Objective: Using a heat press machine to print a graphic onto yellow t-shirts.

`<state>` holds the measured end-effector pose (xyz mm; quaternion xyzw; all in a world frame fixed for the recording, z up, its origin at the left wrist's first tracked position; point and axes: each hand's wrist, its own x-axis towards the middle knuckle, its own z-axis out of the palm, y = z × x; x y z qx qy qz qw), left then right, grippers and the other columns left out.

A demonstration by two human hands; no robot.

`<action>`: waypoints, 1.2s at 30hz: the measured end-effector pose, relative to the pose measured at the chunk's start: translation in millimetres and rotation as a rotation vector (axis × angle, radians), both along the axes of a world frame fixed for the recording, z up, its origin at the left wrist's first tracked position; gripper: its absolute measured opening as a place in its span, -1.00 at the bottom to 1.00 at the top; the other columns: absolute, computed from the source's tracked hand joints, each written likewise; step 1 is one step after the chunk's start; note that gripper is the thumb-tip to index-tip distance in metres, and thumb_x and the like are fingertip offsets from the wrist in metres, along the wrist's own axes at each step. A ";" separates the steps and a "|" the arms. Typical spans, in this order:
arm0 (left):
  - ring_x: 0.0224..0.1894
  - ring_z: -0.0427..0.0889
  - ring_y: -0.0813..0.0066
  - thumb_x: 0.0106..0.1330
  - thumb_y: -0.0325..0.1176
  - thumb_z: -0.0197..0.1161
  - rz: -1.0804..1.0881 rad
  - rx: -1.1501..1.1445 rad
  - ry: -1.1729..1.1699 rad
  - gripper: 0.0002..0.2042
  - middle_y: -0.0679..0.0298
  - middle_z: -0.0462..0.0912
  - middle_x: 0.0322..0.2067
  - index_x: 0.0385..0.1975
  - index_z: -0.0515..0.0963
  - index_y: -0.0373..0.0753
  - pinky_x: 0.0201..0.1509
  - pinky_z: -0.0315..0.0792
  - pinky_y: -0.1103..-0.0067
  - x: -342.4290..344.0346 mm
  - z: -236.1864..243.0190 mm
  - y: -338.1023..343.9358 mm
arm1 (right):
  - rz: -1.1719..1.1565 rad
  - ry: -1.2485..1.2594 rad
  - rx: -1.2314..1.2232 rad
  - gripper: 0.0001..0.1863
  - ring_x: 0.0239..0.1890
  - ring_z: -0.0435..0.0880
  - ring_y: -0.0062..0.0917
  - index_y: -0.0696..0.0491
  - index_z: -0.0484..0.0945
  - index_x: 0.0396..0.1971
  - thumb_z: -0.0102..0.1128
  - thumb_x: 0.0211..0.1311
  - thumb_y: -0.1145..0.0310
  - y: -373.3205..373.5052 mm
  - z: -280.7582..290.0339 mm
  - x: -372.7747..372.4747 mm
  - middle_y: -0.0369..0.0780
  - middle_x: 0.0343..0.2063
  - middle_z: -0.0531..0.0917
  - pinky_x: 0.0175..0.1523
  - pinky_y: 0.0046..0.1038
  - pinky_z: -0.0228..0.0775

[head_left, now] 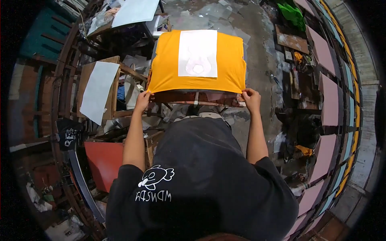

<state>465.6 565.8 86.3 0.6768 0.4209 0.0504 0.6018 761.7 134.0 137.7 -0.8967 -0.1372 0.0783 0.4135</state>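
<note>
A yellow-orange piece of fabric, perhaps a garment (165,60), is draped over a flat board in front of me. On it lies a white rectangular sheet (197,48) with a faint pale pink printed shape near its lower edge. My left hand (143,99) pinches the fabric's near left corner. At the near right corner my right hand (251,99) pinches the same fabric. Between the two hands the near edge is drawn fairly straight. The fabric hides most of the board beneath it.
Left of me stands a wooden stand (108,114) with a white sheet (98,86) on top, and a red panel (103,164) sits closer in. A white-topped table (134,12) is at the far left. Along the right runs a row of pink panels (329,98). Scraps litter the floor.
</note>
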 end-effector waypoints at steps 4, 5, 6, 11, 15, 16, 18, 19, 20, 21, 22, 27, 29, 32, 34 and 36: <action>-0.41 0.54 0.61 0.45 -0.21 0.02 -0.022 -0.044 -0.034 -0.70 0.33 0.62 -0.44 -0.33 0.57 -0.32 -0.29 0.41 0.60 -15.1 -21.8 21.9 | 0.006 -0.052 -0.054 -0.77 -0.47 0.71 -0.48 0.18 0.68 -0.39 0.22 0.06 0.33 -1.4 16.1 -3.8 -0.12 -0.55 0.70 -0.28 -0.48 0.49; -0.42 0.52 0.62 0.44 -0.20 0.03 -0.049 -0.045 -0.090 -0.70 0.34 0.61 -0.45 -0.36 0.57 -0.31 -0.29 0.40 0.61 -19.8 -24.1 28.0 | 0.008 -0.044 -0.037 -0.77 -0.47 0.72 -0.47 0.18 0.67 -0.40 0.22 0.05 0.33 -2.9 23.1 -3.9 -0.12 -0.55 0.70 -0.28 -0.47 0.49; -0.44 0.49 0.64 0.44 -0.20 0.03 -0.076 -0.057 -0.153 -0.70 0.35 0.60 -0.46 -0.38 0.57 -0.29 -0.29 0.39 0.62 -22.3 -26.3 30.2 | 0.010 -0.043 -0.031 -0.78 -0.47 0.72 -0.46 0.18 0.67 -0.40 0.22 0.05 0.33 -5.0 28.0 -4.9 -0.11 -0.55 0.70 -0.29 -0.47 0.49; -0.47 0.46 0.61 0.44 -0.17 0.06 -0.118 -0.020 -0.052 -0.68 0.34 0.59 -0.48 -0.41 0.55 -0.31 -0.32 0.37 0.59 -10.6 -31.1 28.8 | 0.061 -0.074 -0.072 -0.79 -0.47 0.71 -0.43 0.18 0.66 -0.40 0.21 0.06 0.35 -1.8 17.5 -3.1 -0.10 -0.54 0.69 -0.30 -0.45 0.49; -0.43 0.54 0.37 0.38 -0.13 0.13 -0.131 0.410 0.251 -0.67 0.22 0.58 -0.51 -0.41 0.50 -0.32 -0.29 0.39 0.46 9.1 -26.6 7.8 | 0.155 -0.110 -0.196 -0.78 -0.39 0.69 -0.17 0.14 0.66 -0.40 0.18 0.07 0.31 7.1 -22.3 6.4 -0.03 -0.51 0.68 -0.22 -0.25 0.51; -0.51 0.46 0.14 0.38 -0.12 0.12 -0.042 0.495 0.320 -0.66 0.18 0.43 -0.63 -0.48 0.42 -0.29 -0.35 0.34 0.32 18.3 -12.9 -7.0 | 0.175 -0.102 -0.335 -0.78 -0.34 0.67 -0.12 0.15 0.63 -0.43 0.17 0.07 0.29 5.1 -23.7 7.2 -0.02 -0.49 0.67 -0.18 -0.21 0.50; -0.32 0.49 0.05 0.33 -0.20 0.15 -0.127 0.908 0.185 -0.75 0.11 0.47 -0.44 -0.42 0.40 -0.28 -0.23 0.35 0.29 27.8 -0.4 -30.6 | 0.235 -0.068 -0.381 -0.77 -0.34 0.67 -0.13 0.14 0.62 -0.45 0.18 0.06 0.27 17.3 -5.0 3.7 -0.03 -0.48 0.67 -0.18 -0.22 0.50; -0.24 0.49 0.04 0.31 -0.23 0.17 -0.202 1.115 0.020 -0.78 0.10 0.48 -0.37 -0.38 0.43 -0.27 -0.18 0.36 0.28 30.3 -3.0 -42.7 | 0.292 -0.036 -0.434 -0.77 -0.33 0.67 -0.14 0.14 0.62 -0.46 0.18 0.06 0.25 26.0 4.7 -2.8 -0.03 -0.48 0.67 -0.17 -0.23 0.50; -0.18 0.48 0.04 0.29 -0.26 0.17 -0.308 1.134 -0.036 -0.80 0.10 0.47 -0.30 -0.32 0.44 -0.27 -0.13 0.35 0.27 39.7 5.5 -60.9 | 0.326 -0.065 -0.316 -0.75 -0.33 0.66 -0.13 0.12 0.62 -0.47 0.19 0.05 0.22 37.0 7.1 -12.1 -0.04 -0.48 0.67 -0.15 -0.25 0.49; -0.12 0.46 0.04 0.27 -0.28 0.18 -0.409 1.150 -0.089 -0.81 0.10 0.47 -0.23 -0.26 0.46 -0.27 -0.08 0.35 0.26 46.4 15.0 -77.4 | 0.428 -0.225 -0.235 -0.75 -0.31 0.64 -0.13 0.10 0.62 -0.43 0.18 0.07 0.21 45.7 -1.2 -19.3 -0.07 -0.47 0.67 -0.14 -0.26 0.47; -0.12 0.46 0.04 0.27 -0.28 0.18 -0.417 1.144 -0.088 -0.81 0.10 0.47 -0.23 -0.26 0.46 -0.27 -0.08 0.35 0.26 53.4 13.5 -84.8 | 0.466 -0.177 -0.180 -0.74 -0.29 0.63 -0.13 0.09 0.62 -0.37 0.17 0.10 0.20 59.9 -4.5 -25.8 -0.10 -0.44 0.66 -0.13 -0.28 0.47; -0.09 0.46 0.06 0.26 -0.26 0.23 -0.110 0.947 -0.163 -0.72 0.07 0.42 -0.12 -0.13 0.45 -0.26 -0.01 0.35 0.26 70.9 -7.8 -69.1 | 0.286 -0.061 -0.215 -0.67 -0.27 0.63 -0.17 0.10 0.59 -0.31 0.25 0.11 0.13 83.8 -6.6 -51.5 -0.08 -0.41 0.60 -0.21 -0.27 0.44; -0.09 0.48 0.12 0.25 -0.17 0.28 0.190 0.697 0.013 -0.61 0.08 0.41 -0.10 -0.05 0.42 -0.28 -0.04 0.38 0.30 62.7 -21.7 -44.9 | 0.164 0.092 -0.178 -0.65 -0.29 0.63 -0.19 0.13 0.59 -0.30 0.30 0.10 0.13 74.8 -15.5 -44.7 -0.08 -0.43 0.59 -0.22 -0.27 0.44; -0.21 0.52 0.33 0.25 -0.01 0.31 0.224 0.684 0.002 -0.49 0.14 0.46 -0.14 -0.02 0.41 -0.30 -0.19 0.42 0.43 52.7 -27.4 -12.9 | -0.235 0.007 0.039 -0.62 -0.40 0.65 -0.33 0.18 0.57 -0.38 0.40 0.06 0.14 42.0 -37.6 -23.2 -0.14 -0.47 0.62 -0.27 -0.34 0.45; -0.32 0.51 0.43 0.25 -0.02 0.31 0.128 0.560 0.019 -0.52 0.19 0.50 -0.28 -0.07 0.45 -0.31 -0.27 0.40 0.49 55.3 -16.3 -7.9 | -0.326 -0.288 0.061 -0.63 -0.48 0.64 -0.47 0.20 0.57 -0.47 0.45 0.03 0.18 28.4 -43.9 -5.9 -0.18 -0.53 0.66 -0.30 -0.41 0.46; -0.60 0.38 0.66 0.25 -0.05 0.32 0.032 0.443 0.046 -0.60 0.38 0.45 -0.65 -0.27 0.53 -0.34 -0.46 0.30 0.61 58.2 -4.1 -6.6 | -0.286 -0.090 0.103 -0.63 -0.47 0.65 -0.49 0.20 0.58 -0.45 0.46 0.02 0.18 21.6 -44.2 3.4 -0.18 -0.51 0.68 -0.29 -0.43 0.47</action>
